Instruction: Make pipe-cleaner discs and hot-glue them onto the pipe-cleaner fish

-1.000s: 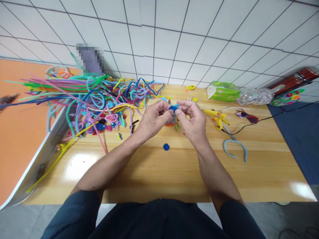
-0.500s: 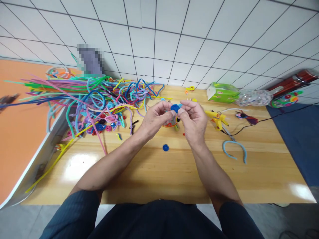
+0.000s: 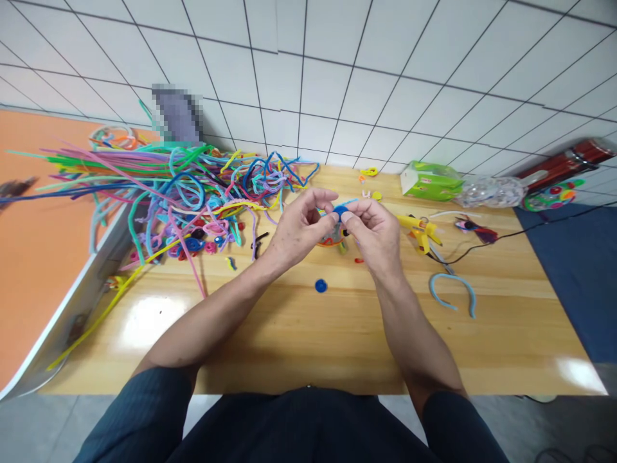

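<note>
A small round blue disc [image 3: 340, 212], perhaps a coiled pipe cleaner, is between my two hands above the table. My left hand [image 3: 301, 228] pinches its left edge with thumb and fingertips, while the other fingers curl loosely. From the other side my right hand [image 3: 377, 233] grips it between thumb and forefinger. A bit of light blue shows behind the disc. Below my hands stands an orange-rimmed round thing [image 3: 331, 242], mostly hidden. A second blue disc [image 3: 321, 285] lies flat on the wooden table, nearer to me.
A tangled pile of coloured pipe cleaners [image 3: 193, 173] covers the table's left side. On the right lie a yellow glue gun [image 3: 420, 233] with a black cord [image 3: 486, 245], and a bent light blue strip [image 3: 453, 278]. A green packet [image 3: 429, 180] and a red flask [image 3: 569, 164] are by the tiled wall.
The held blue disc has been turned: its face showed more fully half a second ago and is now partly covered by my fingers. My left fingers have shifted slightly. The second disc stays put.
</note>
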A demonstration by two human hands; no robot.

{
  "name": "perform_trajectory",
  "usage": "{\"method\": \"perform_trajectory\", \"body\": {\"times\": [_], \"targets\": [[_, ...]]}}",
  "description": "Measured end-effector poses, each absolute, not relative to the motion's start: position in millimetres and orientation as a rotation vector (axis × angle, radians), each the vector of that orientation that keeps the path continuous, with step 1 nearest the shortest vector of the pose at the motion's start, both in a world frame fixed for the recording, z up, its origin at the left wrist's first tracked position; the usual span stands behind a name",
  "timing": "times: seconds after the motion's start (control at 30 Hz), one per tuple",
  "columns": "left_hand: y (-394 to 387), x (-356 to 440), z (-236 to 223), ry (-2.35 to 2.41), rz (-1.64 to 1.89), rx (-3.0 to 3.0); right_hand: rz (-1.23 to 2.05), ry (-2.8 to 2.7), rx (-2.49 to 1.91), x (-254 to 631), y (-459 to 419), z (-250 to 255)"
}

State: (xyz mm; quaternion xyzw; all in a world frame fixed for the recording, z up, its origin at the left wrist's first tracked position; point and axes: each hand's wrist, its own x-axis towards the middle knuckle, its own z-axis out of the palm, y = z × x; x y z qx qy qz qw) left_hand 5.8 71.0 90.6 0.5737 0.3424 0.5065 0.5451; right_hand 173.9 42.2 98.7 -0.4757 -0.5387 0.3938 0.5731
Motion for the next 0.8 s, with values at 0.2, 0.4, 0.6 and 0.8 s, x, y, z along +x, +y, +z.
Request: {"method": "perform_trajectory", "body": {"times": [0.2,0.4,0.6,0.8], "targets": [[71.7,7.6,96.5,0.716,1.133,1.275,0.941,-1.172,-1.095,172.6,44.6,91.7],[70.4,5.5,99.8,0.758,1.100,1.269,0.874,-1.270,-1.109,174.0,43.3,93.4],[69.5,5.1,98.3,0.810,1.033,1.358,0.761,-1.358,-1.187,175.3,41.2,96.0],[70.8,3.0,93.5,0.900,1.106,1.498,0.620,-1.503,-1.247,174.3,36.4,98.7]]}}
